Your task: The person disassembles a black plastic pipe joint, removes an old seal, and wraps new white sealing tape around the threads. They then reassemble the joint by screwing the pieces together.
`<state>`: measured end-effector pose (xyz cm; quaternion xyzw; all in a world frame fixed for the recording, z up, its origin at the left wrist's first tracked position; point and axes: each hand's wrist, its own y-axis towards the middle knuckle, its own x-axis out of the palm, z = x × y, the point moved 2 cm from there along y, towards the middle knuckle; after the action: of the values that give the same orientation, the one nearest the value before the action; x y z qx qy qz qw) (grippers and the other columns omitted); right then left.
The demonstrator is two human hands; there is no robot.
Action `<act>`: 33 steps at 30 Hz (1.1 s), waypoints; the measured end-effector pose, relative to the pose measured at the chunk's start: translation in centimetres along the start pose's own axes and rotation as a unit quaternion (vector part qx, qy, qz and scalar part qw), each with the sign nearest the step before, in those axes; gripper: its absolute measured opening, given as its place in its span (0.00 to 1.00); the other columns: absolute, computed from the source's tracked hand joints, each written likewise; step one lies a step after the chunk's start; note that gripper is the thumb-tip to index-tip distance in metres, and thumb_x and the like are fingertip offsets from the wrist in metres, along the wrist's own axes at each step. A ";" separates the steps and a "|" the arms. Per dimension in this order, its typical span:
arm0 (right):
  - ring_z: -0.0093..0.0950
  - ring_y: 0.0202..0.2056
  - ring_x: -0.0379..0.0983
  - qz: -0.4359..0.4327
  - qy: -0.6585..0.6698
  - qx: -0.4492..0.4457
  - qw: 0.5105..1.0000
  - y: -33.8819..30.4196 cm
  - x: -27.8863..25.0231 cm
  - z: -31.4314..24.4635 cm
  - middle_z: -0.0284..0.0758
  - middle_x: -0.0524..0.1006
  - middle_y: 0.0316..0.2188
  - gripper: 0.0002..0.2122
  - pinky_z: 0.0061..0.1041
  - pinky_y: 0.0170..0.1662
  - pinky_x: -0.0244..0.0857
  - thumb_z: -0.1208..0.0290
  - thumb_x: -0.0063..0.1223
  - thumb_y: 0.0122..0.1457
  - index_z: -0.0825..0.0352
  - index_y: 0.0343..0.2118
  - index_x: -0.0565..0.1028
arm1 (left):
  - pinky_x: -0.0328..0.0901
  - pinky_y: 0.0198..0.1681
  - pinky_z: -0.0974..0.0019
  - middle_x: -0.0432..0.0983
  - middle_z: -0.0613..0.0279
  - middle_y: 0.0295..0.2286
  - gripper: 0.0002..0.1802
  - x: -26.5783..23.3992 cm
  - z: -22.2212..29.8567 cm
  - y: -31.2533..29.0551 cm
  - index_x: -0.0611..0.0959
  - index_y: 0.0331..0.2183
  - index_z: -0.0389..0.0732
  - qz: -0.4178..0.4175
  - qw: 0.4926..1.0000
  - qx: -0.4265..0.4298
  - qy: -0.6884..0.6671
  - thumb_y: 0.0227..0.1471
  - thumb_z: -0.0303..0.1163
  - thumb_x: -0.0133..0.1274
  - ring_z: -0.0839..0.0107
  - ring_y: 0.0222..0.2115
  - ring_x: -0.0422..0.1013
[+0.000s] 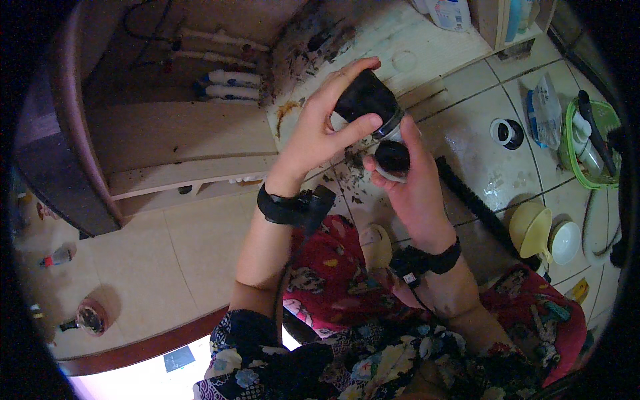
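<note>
In front of me, above the cabinet's edge, both hands hold what looks like a sink drain fitting. Its wide part is a black cup (367,99), and my left hand (312,133) is closed around it with the thumb across its rim. Just below, a short white pipe piece (393,176) with a dark round opening sits in the fingers of my right hand (421,183). The two pieces touch or nearly touch; whether they are joined cannot be made out. Both wrists wear black straps.
An open cabinet (193,127) with a stained base board (373,40) and white pipes stands ahead. A black corrugated hose (473,203) crosses the tiles at right, near a white ring (499,132), a yellow scoop (531,230), a white bowl (565,243) and a green basket (587,177).
</note>
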<state>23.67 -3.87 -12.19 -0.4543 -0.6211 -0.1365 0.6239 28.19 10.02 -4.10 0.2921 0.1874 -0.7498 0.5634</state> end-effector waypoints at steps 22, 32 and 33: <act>0.24 0.33 0.73 -0.040 -0.303 -0.255 0.917 3.0 -2.0 -1.4 0.38 0.70 0.40 0.31 0.22 0.29 0.72 0.79 0.64 0.49 0.64 0.53 0.56 | 0.61 0.55 0.61 0.70 0.58 0.50 0.30 0.9 -3.0 -0.5 0.71 0.55 0.40 0.053 0.931 -0.203 -0.298 0.64 0.53 0.31 0.66 0.51 0.67; 0.24 0.23 0.73 -0.012 -0.195 -0.178 0.964 2.8 -1.6 -1.9 0.35 0.75 0.30 0.22 0.24 0.25 0.71 0.72 0.64 0.51 0.67 0.46 0.63 | 0.43 0.65 0.59 0.56 0.52 0.61 0.34 1.4 -2.8 -0.3 0.62 0.60 0.34 0.081 0.932 -0.135 -0.327 0.62 0.49 0.32 0.61 0.63 0.51; 0.23 0.21 0.73 -0.024 -0.188 -0.173 0.967 2.9 -1.5 -2.1 0.35 0.75 0.28 0.23 0.23 0.24 0.72 0.70 0.65 0.51 0.68 0.45 0.64 | 0.44 0.65 0.59 0.56 0.52 0.61 0.34 1.4 -2.6 -0.3 0.61 0.61 0.35 0.078 0.941 -0.130 -0.304 0.62 0.49 0.33 0.60 0.63 0.51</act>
<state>26.89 -4.43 -14.29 -0.5576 -0.7047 -0.1687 0.4049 28.19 10.66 -7.05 -0.0117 0.0796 -0.7258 0.6832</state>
